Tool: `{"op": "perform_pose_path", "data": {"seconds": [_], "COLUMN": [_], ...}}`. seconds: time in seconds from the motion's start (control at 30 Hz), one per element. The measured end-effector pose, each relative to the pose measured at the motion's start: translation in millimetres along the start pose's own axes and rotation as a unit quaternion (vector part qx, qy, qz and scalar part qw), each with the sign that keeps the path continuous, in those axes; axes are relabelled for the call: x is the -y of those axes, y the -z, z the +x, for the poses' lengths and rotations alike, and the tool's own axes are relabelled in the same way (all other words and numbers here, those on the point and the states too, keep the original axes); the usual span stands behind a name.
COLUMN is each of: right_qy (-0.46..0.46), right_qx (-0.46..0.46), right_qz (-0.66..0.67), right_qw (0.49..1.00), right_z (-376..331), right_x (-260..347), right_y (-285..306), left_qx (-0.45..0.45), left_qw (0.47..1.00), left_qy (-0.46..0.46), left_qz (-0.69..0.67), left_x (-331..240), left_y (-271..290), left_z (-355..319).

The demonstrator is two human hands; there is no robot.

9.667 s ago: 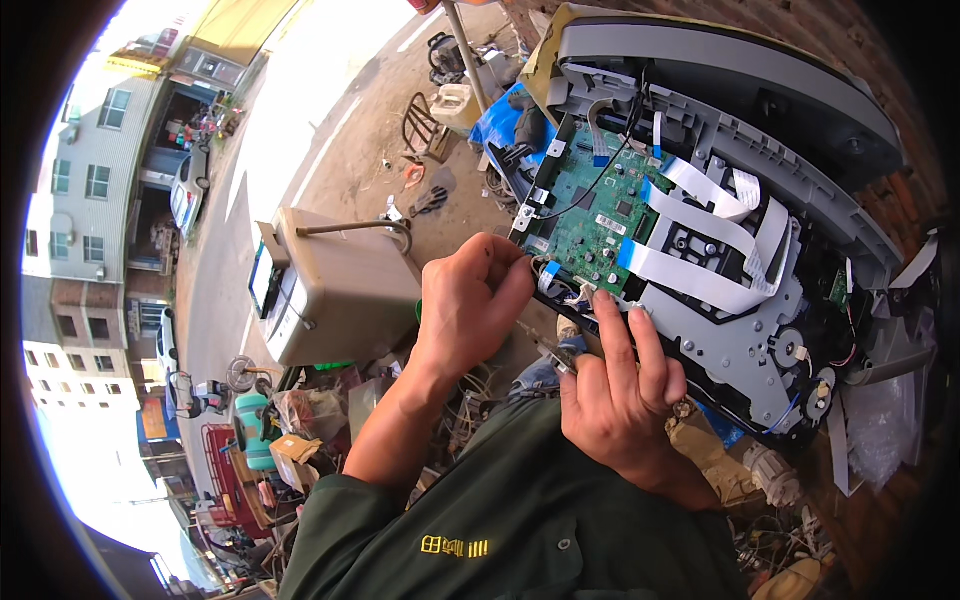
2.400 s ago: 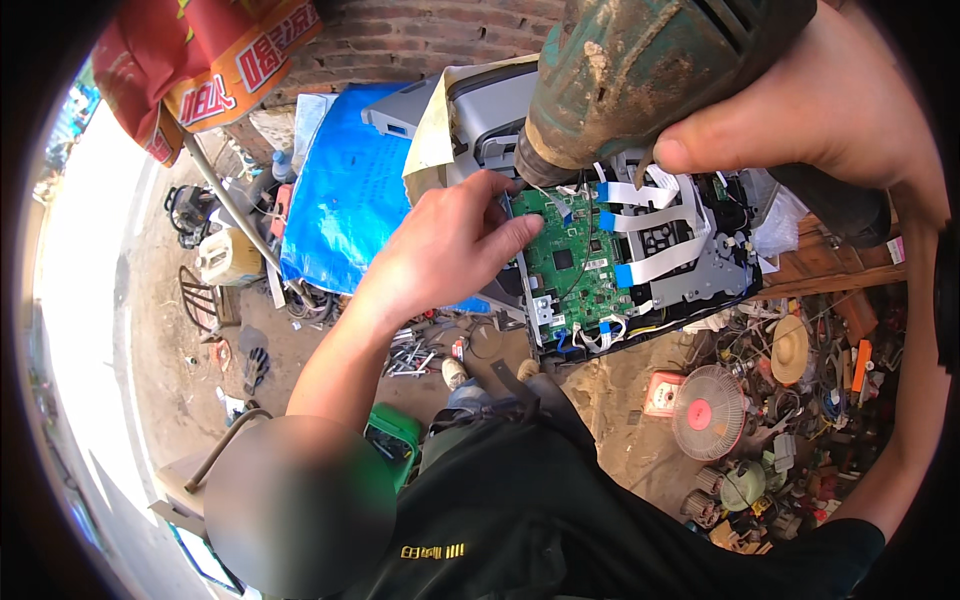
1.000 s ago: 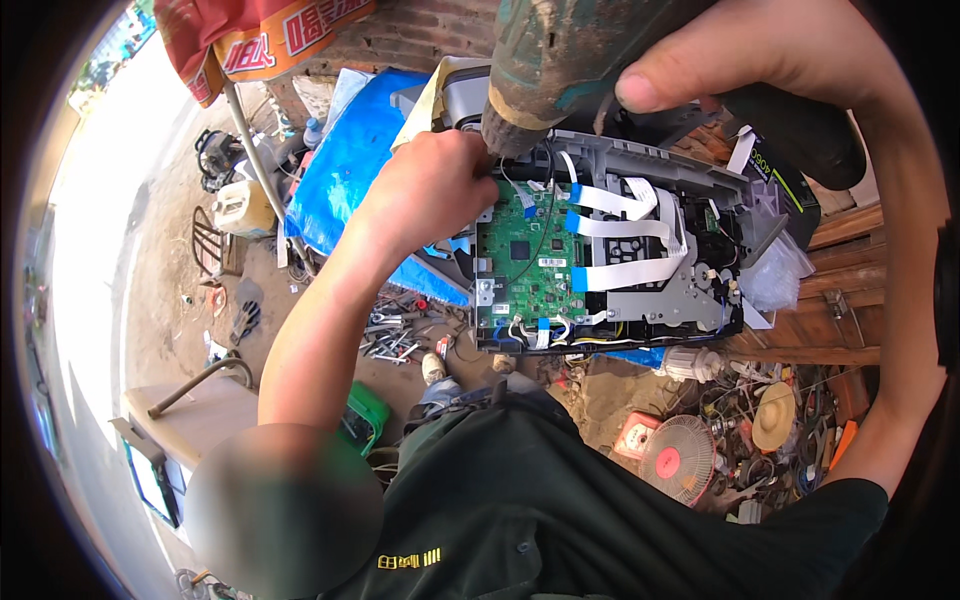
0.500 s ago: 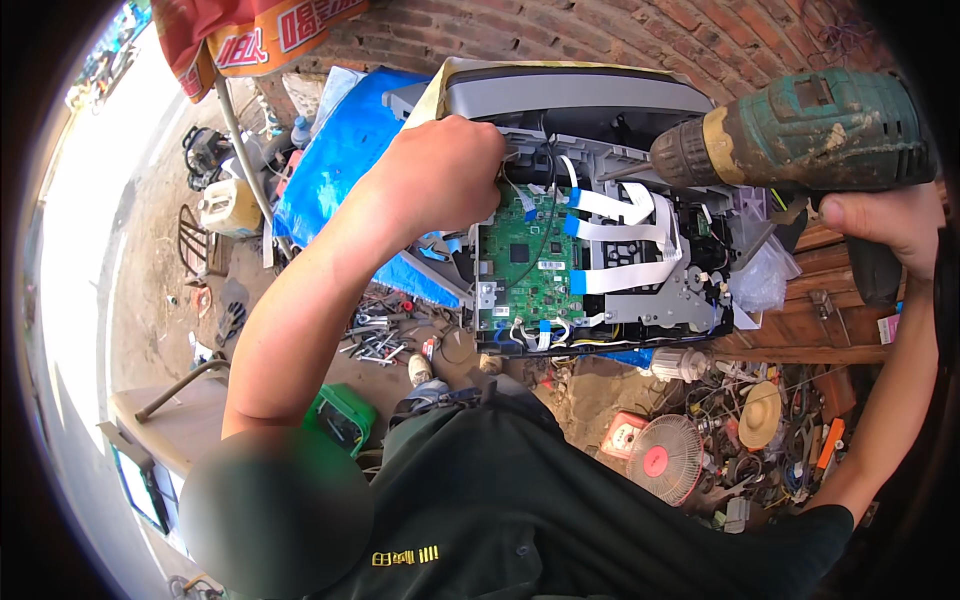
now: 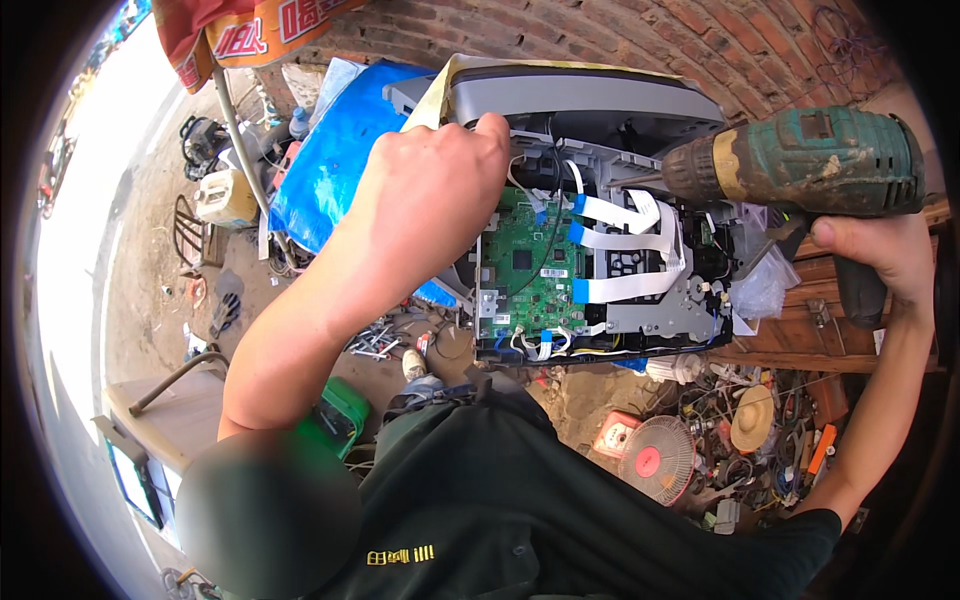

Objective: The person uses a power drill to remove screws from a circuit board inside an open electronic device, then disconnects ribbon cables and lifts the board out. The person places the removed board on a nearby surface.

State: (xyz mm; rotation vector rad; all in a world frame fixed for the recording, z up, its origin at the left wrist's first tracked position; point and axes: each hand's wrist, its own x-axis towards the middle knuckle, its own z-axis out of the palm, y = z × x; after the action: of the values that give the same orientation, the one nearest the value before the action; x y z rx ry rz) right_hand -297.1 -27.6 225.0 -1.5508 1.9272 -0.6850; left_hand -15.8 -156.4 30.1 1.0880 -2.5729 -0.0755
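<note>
My right hand (image 5: 885, 252) grips a scuffed teal cordless drill (image 5: 820, 165) by its handle. The long bit points left, its tip over the inner grey frame of an opened machine that looks like a printer (image 5: 640, 318). At the machine's far left corner my left hand (image 5: 440, 185) is closed, knuckles up; whatever its fingers hold is hidden beneath it. Right beside that hand lies a green circuit board (image 5: 530, 300). White ribbon cables (image 5: 632, 289) with blue ends run rightward from the board. Behind it stands a grey cover section (image 5: 590, 105).
A blue sheet (image 5: 325, 170) lies left of the machine, near an umbrella pole (image 5: 232, 130). A brick wall (image 5: 560, 35) rises behind. Below are scattered metal tools (image 5: 375, 338), a green crate (image 5: 340, 420), a fan (image 5: 657, 460) and piled parts. Clear plastic (image 5: 760, 285) sits right.
My left hand has turned and lifted slightly at the machine's corner. The drill sits a little lower in view, its bit still over the inner frame. The whole view has shifted slightly.
</note>
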Motion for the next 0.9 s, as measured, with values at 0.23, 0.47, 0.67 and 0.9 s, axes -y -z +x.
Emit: {"op": "perform_pose_path", "data": {"seconds": [0.23,0.47,0.67,0.9], "right_qy": [-0.037,-0.007,-0.02,-0.022], "right_qx": [0.02,0.031,0.055,0.071], "right_qz": [-0.051,-0.034,-0.03,-0.028], "right_qw": [0.998,0.999,0.998,0.997], "right_z": [17,22,32,43], "right_x": [-9,-10,-5,-5], "right_y": [8,9,3,-3], "left_qx": [0.004,0.037,-0.029,-0.02], "left_qw": [0.924,0.984,0.983,0.992], "left_qy": [-0.091,-0.126,-0.107,-0.091], "left_qz": [-0.37,-0.121,-0.145,-0.083], "left_x": [-42,-95,-110,-109], "left_y": [-1,-34,-45,-49], "left_z": [-12,0,-9,2]}}
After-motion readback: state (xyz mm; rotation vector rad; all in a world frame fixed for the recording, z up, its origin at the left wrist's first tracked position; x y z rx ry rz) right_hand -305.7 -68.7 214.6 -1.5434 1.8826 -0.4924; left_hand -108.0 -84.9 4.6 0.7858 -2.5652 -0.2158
